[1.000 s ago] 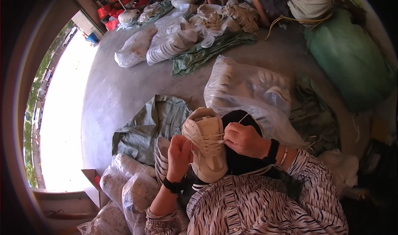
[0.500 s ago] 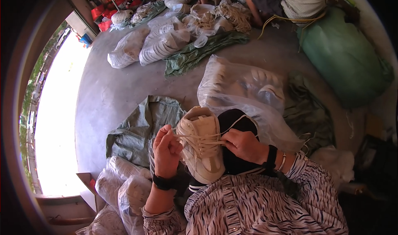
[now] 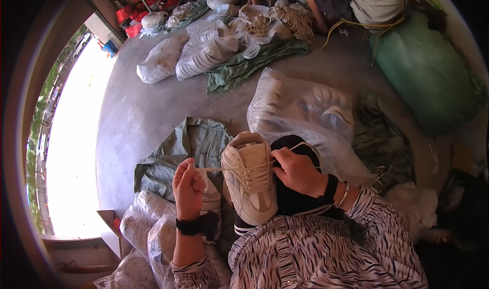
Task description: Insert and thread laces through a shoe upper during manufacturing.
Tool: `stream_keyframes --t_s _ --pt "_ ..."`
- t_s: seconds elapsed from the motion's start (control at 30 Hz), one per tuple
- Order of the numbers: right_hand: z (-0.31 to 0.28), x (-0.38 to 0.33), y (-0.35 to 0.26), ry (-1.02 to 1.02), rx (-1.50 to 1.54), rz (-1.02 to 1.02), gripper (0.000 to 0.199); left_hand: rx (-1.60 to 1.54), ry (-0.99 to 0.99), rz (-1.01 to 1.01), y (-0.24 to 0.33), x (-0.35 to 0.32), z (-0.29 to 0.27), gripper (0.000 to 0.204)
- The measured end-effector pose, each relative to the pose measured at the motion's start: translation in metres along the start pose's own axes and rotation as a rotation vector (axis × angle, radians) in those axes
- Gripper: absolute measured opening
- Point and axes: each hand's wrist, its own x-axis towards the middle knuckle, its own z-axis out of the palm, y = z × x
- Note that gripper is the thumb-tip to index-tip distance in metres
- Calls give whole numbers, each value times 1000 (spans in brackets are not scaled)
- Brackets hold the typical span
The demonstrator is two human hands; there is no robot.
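1. Beige shoe (image 3: 249, 179) rests on the person's lap, against the dark trousers (image 3: 290, 187); its toe points toward the wearer's body, opening away.
2. Left hand (image 3: 188, 187) is out beside the shoe, thumb and fingers pinching the lace (image 3: 211, 169); that stretch runs nearly straight across to the shoe, apparently taut.
3. Right hand (image 3: 300, 172) is close by the shoe's right edge, thumb and forefinger apparently pinching lace there; exact contact is partly hidden. A loose length arcs beyond it over the trousers.
4. Progress: several crossed rows of lace already span the shoe's front. No knot or bow shows; both sides remain in hand, so I judge the lacing well advanced but unfastened. Whether the top holes are threaded, cannot tell.
5. Around: more pale shoes (image 3: 211, 200) by the left wrist; clear bag of shoes (image 3: 300, 105) beyond the lap.
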Motion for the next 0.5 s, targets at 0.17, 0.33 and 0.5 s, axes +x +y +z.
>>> stream_keyframes --t_s 0.17,0.33,0.5 --pt "-4 -4 -4 -58 22 -6 22 1358 147 534 -13 -4 31 25" --pt "-23 -18 14 -253 343 146 12 1276 -4 494 -29 -16 52 21" --pt "-53 -20 44 -41 387 479 15 1382 -41 462 -48 -18 47 14"
